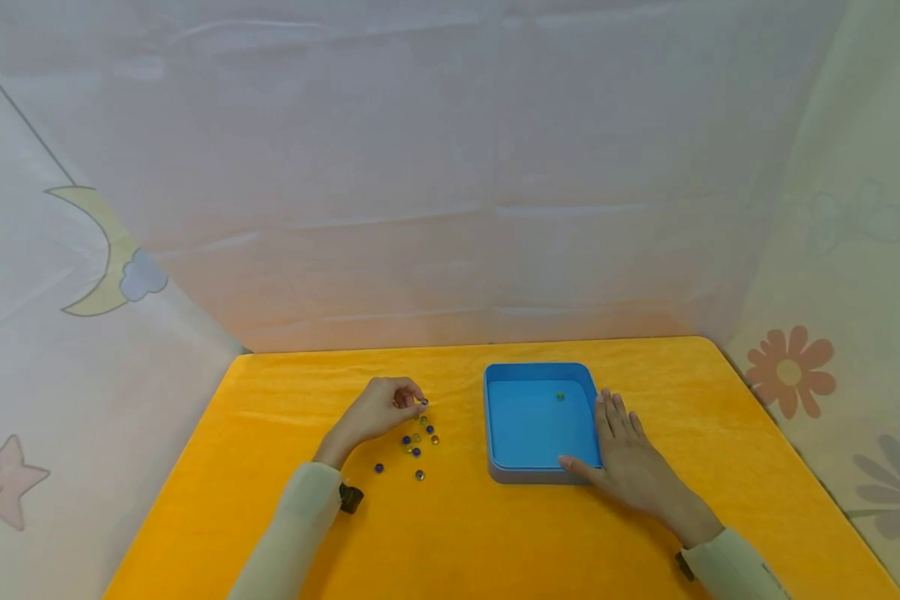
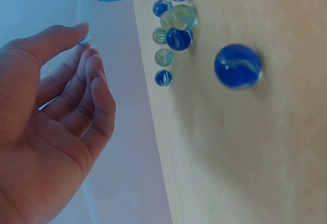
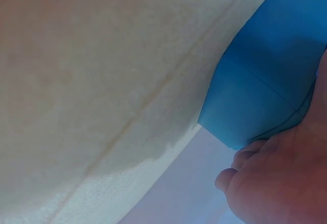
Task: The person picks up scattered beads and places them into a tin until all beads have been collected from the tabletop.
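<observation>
My left hand [image 1: 375, 408] pinches a small glass marble [image 1: 425, 402] between thumb and fingertips. In the left wrist view only a bit of that marble [image 2: 86, 38] shows at the fingertips. Several loose marbles, blue and clear greenish ones, lie on the cloth below and beside this hand; one blue marble [image 2: 237, 66] is nearest the left wrist camera. A square blue box [image 1: 528, 433] stands to their right, with one greenish marble [image 1: 560, 397] on its floor. Against the box's right side rests my right hand [image 1: 630, 462], fingers straight, its thumb at the front rim.
A yellow cloth [image 1: 450, 533] covers the table. Behind it hangs a pale fabric wall [image 1: 450, 250]. Side walls carry a moon, a star and flowers. A blue marble [image 1: 378, 468] and another marble [image 1: 420, 475] lie apart from the cluster, closer to the front.
</observation>
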The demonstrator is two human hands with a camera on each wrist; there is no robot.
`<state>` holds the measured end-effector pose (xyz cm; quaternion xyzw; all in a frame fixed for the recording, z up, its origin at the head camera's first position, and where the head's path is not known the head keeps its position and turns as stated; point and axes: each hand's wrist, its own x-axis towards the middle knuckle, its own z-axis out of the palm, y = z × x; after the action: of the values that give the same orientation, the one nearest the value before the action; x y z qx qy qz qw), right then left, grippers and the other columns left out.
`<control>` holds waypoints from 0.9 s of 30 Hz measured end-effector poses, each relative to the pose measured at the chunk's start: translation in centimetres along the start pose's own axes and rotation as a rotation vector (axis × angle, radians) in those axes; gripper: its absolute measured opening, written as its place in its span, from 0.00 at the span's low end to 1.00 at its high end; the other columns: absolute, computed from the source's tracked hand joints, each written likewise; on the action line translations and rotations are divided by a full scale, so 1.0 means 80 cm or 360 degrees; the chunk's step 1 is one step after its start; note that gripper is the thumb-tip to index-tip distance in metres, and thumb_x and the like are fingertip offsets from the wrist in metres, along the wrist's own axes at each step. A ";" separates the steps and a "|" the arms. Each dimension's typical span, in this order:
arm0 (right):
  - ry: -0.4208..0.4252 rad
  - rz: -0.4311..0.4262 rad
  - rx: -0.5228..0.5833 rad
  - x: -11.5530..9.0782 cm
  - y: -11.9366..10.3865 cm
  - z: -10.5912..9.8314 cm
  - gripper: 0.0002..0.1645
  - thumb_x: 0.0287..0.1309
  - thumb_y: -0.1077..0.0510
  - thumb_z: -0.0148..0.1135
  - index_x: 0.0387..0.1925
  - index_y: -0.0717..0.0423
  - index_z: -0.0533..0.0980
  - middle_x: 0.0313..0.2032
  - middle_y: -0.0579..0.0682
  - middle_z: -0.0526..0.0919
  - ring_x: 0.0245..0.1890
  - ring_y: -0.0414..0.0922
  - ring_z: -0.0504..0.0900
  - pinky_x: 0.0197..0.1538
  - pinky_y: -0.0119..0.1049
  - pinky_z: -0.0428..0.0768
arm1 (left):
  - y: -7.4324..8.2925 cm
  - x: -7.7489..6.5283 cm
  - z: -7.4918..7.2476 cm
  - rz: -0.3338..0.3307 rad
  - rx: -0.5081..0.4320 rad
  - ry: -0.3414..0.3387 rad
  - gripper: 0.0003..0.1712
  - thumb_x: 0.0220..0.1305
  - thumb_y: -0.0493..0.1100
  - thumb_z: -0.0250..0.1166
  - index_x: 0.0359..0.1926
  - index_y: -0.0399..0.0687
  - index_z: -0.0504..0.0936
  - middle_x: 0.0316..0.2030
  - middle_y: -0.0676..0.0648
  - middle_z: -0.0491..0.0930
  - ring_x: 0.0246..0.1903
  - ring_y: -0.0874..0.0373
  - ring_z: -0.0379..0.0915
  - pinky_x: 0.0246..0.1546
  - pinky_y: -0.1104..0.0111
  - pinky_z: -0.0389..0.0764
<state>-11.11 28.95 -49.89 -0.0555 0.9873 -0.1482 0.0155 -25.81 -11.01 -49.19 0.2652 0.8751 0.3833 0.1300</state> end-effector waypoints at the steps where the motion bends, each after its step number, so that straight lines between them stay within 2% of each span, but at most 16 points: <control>1: -0.0001 0.0001 0.0002 0.000 0.000 0.000 0.73 0.64 0.22 0.59 0.81 0.73 0.42 0.82 0.73 0.42 0.82 0.72 0.44 0.78 0.73 0.51 | 0.000 0.001 0.001 0.0009 -0.0002 -0.0002 0.04 0.73 0.47 0.69 0.44 0.56 0.86 0.33 0.53 0.81 0.33 0.58 0.76 0.34 0.68 0.79; 12: -0.0007 -0.0004 0.0027 0.002 0.000 0.003 0.73 0.65 0.22 0.59 0.81 0.73 0.40 0.82 0.73 0.42 0.83 0.72 0.43 0.78 0.73 0.50 | 0.011 0.016 0.012 0.0086 0.0025 -0.0020 0.04 0.74 0.48 0.68 0.44 0.57 0.86 0.32 0.55 0.82 0.32 0.59 0.77 0.35 0.68 0.81; 27: -0.0017 0.0009 0.0052 0.001 0.002 0.003 0.73 0.65 0.23 0.59 0.81 0.73 0.40 0.82 0.73 0.40 0.83 0.73 0.42 0.78 0.74 0.48 | 0.044 0.040 0.031 0.0150 0.0015 -0.0056 0.04 0.74 0.48 0.68 0.45 0.56 0.86 0.33 0.54 0.82 0.32 0.58 0.76 0.35 0.69 0.79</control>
<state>-11.23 29.04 -50.21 -0.0532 0.9848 -0.1640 0.0222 -26.13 -5.73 -48.32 0.3135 0.8610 0.3802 0.1260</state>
